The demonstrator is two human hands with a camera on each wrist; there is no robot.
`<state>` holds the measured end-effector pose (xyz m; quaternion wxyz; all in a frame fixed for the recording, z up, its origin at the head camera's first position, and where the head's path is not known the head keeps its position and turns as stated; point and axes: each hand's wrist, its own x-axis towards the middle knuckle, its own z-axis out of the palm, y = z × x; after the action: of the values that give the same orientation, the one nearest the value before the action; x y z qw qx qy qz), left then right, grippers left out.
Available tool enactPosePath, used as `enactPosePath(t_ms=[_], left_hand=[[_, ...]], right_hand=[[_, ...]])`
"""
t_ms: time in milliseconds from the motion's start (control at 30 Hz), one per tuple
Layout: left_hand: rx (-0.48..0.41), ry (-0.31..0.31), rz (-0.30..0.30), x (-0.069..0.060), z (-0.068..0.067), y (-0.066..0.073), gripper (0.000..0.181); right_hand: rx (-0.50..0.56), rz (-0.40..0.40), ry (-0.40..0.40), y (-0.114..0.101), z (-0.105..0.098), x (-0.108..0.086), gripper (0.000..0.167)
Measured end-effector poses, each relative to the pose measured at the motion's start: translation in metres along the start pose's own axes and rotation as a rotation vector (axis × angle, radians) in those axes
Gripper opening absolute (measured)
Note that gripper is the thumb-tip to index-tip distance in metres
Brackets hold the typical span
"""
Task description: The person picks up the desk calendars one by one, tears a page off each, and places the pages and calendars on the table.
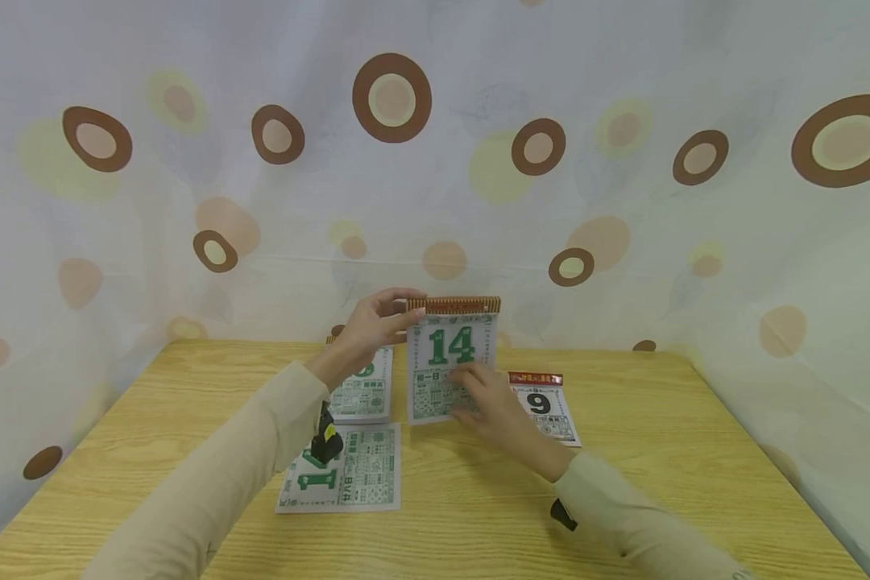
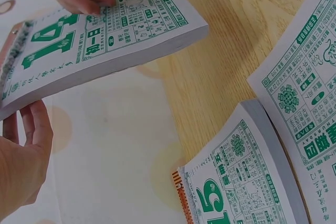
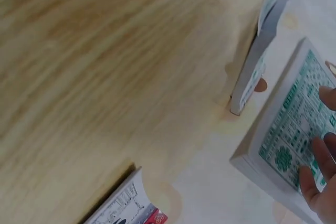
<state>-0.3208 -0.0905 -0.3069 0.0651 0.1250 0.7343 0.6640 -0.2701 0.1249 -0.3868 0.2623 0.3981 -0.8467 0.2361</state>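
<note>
"On the nearest part of the table (image 1: 464,532), what can one see?"

"Two pale sleeves (image 1: 239,451) reach forward over it. At the left lies a loose-looking paper (image 1: 373,475) with a green 14, its long side going from left to right. A black device (image 1: 326,439) on the left wrist covers some of it."

"And a little farther, the right hand (image 1: 496,403)?"

"It is in front of the lower right part of the raised calendar (image 1: 441,350), which also shows a green 14. Its fingers are loosely bent and closed around nothing. Whether the fingertips press the page, one cannot say surely."

"Where exactly is this calendar?"

"Just beyond the right hand and to its left, with the long axis up and down and the printed face toward the person. The important relation, it seems, is this: the right hand is nearer to the bottom, while the left hand (image 1: 373,326) has the top. That one pinches the left end of the red-and-gold strip (image 1: 453,305), thumb in front."

"What is behind?"

"On the left, a thick calendar (image 1: 366,395) lies beyond the paper; on the right, a red-headed calendar (image 1: 547,411) with black 9. Farthest hangs a pale cloth (image 1: 442,201) with brown rings."
</note>
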Motion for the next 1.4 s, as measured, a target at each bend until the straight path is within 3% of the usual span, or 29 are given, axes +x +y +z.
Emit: enactPosePath(t_ms=[267, 400, 767, 1033, 1400], left_hand=[[-0.034, -0.001, -0.007, 0.000, -0.001, 0.004, 0.035], [-0.057, -0.005, -0.011, 0.000, -0.002, 0.006, 0.035], [-0.089, 0.007, -0.019, 0.000, -0.002, 0.009, 0.035], [-0.104, -0.006, -0.009, 0.001, -0.002, 0.009, 0.036], [-0.097, -0.003, -0.018, 0.002, -0.002, 0.008, 0.033]], right_hand=[[-0.215, -0.061, 0.012, -0.006, 0.012, -0.002, 0.046], [-0.273, -0.091, 0.047, -0.007, 0.016, -0.001, 0.046], [-0.319, -0.118, 0.093, -0.004, 0.023, -0.001, 0.046], [-0.343, -0.106, 0.072, -0.005, 0.023, -0.002, 0.045], [-0.286, -0.131, 0.071, -0.005, 0.020, -0.005, 0.041]])
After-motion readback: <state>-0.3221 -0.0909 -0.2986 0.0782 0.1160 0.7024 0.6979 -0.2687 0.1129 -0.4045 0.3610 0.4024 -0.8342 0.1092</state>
